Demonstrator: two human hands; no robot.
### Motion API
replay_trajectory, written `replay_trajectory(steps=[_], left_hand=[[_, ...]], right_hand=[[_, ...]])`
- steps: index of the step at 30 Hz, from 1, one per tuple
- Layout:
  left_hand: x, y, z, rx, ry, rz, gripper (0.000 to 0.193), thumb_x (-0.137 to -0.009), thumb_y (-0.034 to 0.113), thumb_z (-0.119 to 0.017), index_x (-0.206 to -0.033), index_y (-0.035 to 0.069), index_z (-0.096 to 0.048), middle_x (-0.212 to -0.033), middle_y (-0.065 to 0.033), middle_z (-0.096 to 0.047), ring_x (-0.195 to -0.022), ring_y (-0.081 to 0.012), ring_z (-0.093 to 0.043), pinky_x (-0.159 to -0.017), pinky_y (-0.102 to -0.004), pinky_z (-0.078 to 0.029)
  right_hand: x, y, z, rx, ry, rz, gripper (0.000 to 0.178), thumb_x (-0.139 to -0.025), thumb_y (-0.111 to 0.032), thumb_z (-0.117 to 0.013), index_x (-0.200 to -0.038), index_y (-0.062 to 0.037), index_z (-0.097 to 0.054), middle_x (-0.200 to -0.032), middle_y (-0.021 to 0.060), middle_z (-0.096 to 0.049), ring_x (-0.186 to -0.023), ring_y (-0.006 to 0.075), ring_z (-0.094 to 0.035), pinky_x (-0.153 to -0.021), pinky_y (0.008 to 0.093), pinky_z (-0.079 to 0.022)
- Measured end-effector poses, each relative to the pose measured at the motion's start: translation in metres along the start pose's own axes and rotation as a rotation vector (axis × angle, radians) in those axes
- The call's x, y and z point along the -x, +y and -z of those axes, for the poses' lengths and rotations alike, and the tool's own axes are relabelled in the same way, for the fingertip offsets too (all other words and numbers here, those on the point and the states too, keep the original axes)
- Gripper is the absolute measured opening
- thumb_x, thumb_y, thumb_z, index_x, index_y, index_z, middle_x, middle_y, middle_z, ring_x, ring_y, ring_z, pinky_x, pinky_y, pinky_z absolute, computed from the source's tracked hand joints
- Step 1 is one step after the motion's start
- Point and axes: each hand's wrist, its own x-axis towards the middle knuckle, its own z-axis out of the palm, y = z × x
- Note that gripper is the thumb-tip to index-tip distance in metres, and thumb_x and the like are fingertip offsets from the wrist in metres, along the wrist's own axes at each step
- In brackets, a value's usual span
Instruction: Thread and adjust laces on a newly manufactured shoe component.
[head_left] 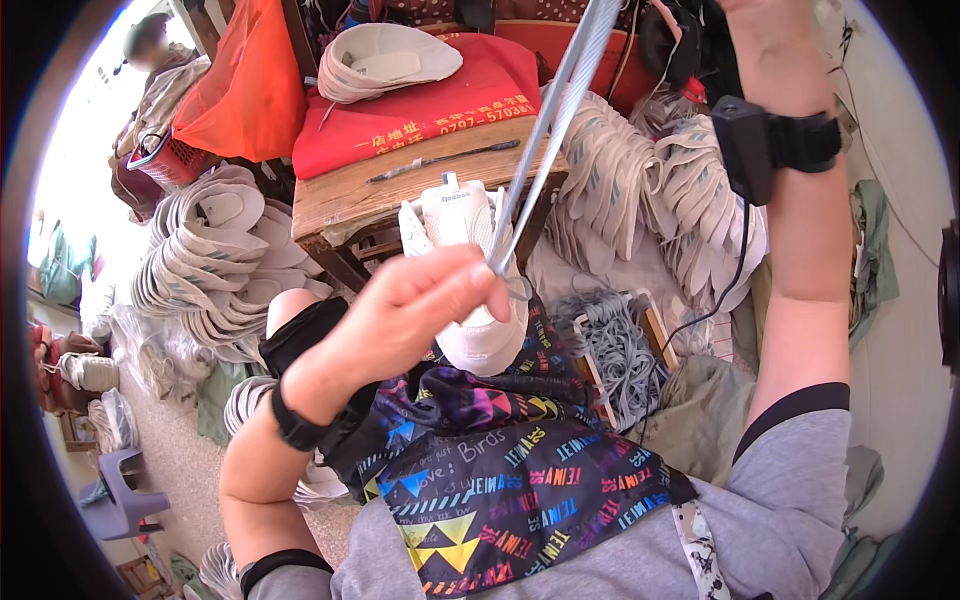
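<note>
A white sneaker upper (480,345) rests toe toward me, above the dark patterned apron (520,480) on my lap. My left hand (420,295) lies over its lacing area, thumb and fingers pinched on a light grey shoelace (568,100). From that pinch the lace runs up in two taut strands and leaves the view at the top. High at the upper right, my right arm is raised; only the edge of my right hand (765,10) shows, and its fingers are out of the picture.
Behind the sneaker stands a wooden stool (420,185) with a red bag (480,80), a pale shoe upper (385,60) and a thin dark tool (440,160). Grey laces (622,350) fill a box at right. Stacked uppers (190,270) flank both sides. A cable hangs from my right wrist device (742,145).
</note>
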Motion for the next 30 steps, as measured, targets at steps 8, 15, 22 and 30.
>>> replay_trajectory(steps=[8,15,22,30], left_hand=[[-0.001,0.045,0.035,0.314,0.465,-0.335,0.030,-0.105,0.025,-0.041,-0.092,0.003,-0.058,-0.068,0.0053,-0.038,-0.057,-0.0043,-0.029,-0.052,-0.0209,-0.024],[0.021,-0.087,0.035,-0.194,0.614,0.161,0.022,-0.097,0.020,-0.056,-0.087,0.003,-0.063,-0.070,0.0040,-0.046,-0.066,-0.0084,-0.042,-0.059,-0.0257,-0.037],[0.040,-0.112,0.002,-0.759,0.461,0.077,0.025,-0.075,0.011,-0.074,-0.092,-0.001,-0.060,-0.080,-0.0098,-0.049,-0.069,-0.0262,-0.051,-0.062,-0.0366,-0.045],[0.035,-0.106,0.015,0.403,0.489,0.517,0.016,-0.094,0.020,-0.064,-0.088,0.005,-0.065,-0.063,0.0086,-0.039,-0.053,-0.0056,-0.037,-0.051,-0.0215,-0.032]], right_hand=[[0.138,0.091,0.043,0.696,-0.352,-0.349,0.027,-0.093,-0.016,-0.058,-0.118,-0.0044,-0.061,-0.094,0.0045,-0.068,-0.081,0.0121,-0.064,-0.072,0.0262,-0.051],[0.277,0.067,-0.035,0.412,-0.751,-0.792,0.015,-0.087,-0.016,-0.070,-0.095,-0.0040,-0.067,-0.082,0.0010,-0.058,-0.078,0.0082,-0.055,-0.070,0.0254,-0.046],[0.306,0.076,-0.048,-0.032,-0.472,-1.168,0.017,-0.090,-0.019,-0.070,-0.095,-0.0047,-0.065,-0.079,-0.0057,-0.056,-0.071,0.0021,-0.049,-0.062,0.0200,-0.040],[0.287,0.071,-0.022,-0.220,-0.622,-1.350,0.012,-0.091,-0.016,-0.066,-0.097,-0.0057,-0.064,-0.080,-0.0057,-0.059,-0.062,0.0005,-0.045,-0.053,0.0179,-0.034]])
